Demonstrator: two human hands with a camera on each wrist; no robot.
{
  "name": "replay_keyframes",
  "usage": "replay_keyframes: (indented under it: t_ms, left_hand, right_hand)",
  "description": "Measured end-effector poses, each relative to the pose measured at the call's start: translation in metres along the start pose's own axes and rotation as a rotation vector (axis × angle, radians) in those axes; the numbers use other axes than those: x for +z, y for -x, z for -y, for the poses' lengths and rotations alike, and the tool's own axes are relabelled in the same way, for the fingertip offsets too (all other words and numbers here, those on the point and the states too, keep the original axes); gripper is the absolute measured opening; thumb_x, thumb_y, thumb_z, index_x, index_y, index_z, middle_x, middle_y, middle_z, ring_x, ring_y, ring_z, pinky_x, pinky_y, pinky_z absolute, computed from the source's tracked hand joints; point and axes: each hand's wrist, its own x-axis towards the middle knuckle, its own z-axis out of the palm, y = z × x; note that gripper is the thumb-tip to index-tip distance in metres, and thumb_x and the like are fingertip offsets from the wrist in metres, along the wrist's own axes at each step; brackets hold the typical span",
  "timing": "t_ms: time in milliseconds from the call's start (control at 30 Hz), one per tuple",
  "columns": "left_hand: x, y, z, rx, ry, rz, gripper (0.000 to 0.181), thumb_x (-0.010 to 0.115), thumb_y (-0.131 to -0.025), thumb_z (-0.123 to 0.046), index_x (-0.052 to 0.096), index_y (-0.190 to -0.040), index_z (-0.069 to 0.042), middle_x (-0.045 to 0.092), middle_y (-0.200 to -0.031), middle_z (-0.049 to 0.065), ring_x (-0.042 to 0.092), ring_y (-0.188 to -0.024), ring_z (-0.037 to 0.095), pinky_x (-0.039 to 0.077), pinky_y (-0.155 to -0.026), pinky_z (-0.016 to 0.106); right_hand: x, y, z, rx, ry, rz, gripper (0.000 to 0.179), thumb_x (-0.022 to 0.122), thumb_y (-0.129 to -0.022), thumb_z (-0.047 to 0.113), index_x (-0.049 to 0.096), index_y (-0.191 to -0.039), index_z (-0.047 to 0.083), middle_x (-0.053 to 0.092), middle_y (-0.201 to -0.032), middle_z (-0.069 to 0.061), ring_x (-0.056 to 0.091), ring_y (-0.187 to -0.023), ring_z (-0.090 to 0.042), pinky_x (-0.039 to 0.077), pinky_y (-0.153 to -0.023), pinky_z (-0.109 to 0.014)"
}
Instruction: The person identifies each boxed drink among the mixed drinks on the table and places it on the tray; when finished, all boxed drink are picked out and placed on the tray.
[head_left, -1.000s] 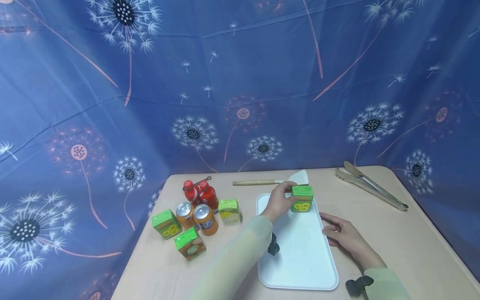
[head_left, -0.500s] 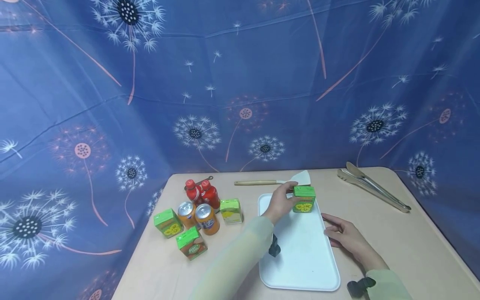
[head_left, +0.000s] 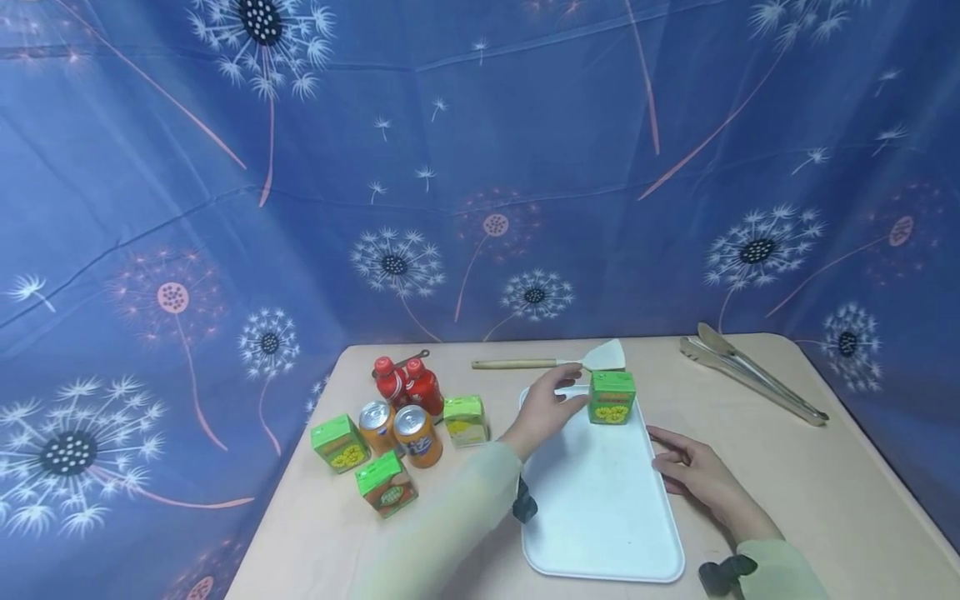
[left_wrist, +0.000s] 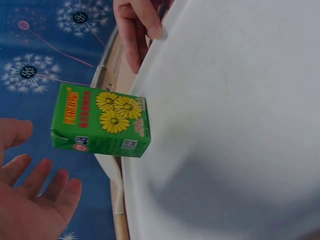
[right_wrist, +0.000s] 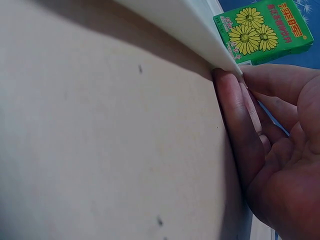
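Observation:
A green drink carton (head_left: 611,398) with yellow flowers on its front stands upright at the far end of the white tray (head_left: 607,517). My left hand (head_left: 543,412) is just left of the carton, and the left wrist view shows a gap between its spread fingers (left_wrist: 66,192) and the carton (left_wrist: 102,120). Nothing is in that hand. Beside the tray's right edge, my right hand (head_left: 697,475) rests with relaxed fingers touching the rim; in the right wrist view a fingertip (right_wrist: 227,82) lies against the tray's side (right_wrist: 185,25).
Left of the tray stand other drink cartons (head_left: 465,419), two orange cans (head_left: 417,435) and two red-capped bottles (head_left: 425,387). A spatula (head_left: 517,364) lies behind the tray. Metal tongs (head_left: 753,379) lie at the back right. A patterned blue cloth (head_left: 480,167) hangs behind the table.
My left hand has let go of the green carton and drawn back to the left, its fingers opening. The carton stays on the tray. My right hand keeps its place by the rim.

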Motion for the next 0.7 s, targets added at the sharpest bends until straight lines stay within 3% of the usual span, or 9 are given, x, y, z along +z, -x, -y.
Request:
replay_keyframes:
  t_ms: [267, 533, 700]
  left_hand:
    - [-0.026, 0.022, -0.005, 0.058, 0.000, 0.031, 0.047, 0.070, -0.102, -0.014, 0.058, -0.147, -0.015, 0.062, -0.142, 0.001, 0.057, -0.131, 0.020, 0.050, -0.109, 0.041]
    - [-0.051, 0.046, -0.004, 0.091, 0.006, 0.000, 0.040, 0.067, -0.103, -0.013, 0.061, -0.142, -0.012, 0.065, -0.135, 0.005, 0.061, -0.126, 0.023, 0.054, -0.104, 0.038]
    - [-0.072, 0.061, -0.001, 0.068, 0.003, -0.034, 0.038, 0.068, -0.103, -0.015, 0.062, -0.140, -0.015, 0.066, -0.134, 0.005, 0.061, -0.125, 0.022, 0.053, -0.104, 0.036]
  right_hand:
    - [0.001, -0.001, -0.002, 0.002, 0.004, -0.006, 0.074, 0.075, -0.097, 0.018, 0.039, -0.160, 0.003, 0.070, -0.105, -0.012, 0.069, -0.094, -0.020, 0.064, -0.077, -0.034]
    - [0.000, -0.002, -0.002, 0.003, -0.003, -0.003, 0.073, 0.074, -0.097, 0.016, 0.039, -0.160, 0.003, 0.068, -0.104, -0.013, 0.069, -0.092, -0.019, 0.065, -0.077, -0.035]
    - [0.001, -0.002, -0.001, 0.009, -0.002, -0.006, 0.072, 0.073, -0.097, 0.016, 0.038, -0.160, 0.004, 0.068, -0.104, -0.013, 0.070, -0.091, -0.019, 0.065, -0.077, -0.035]
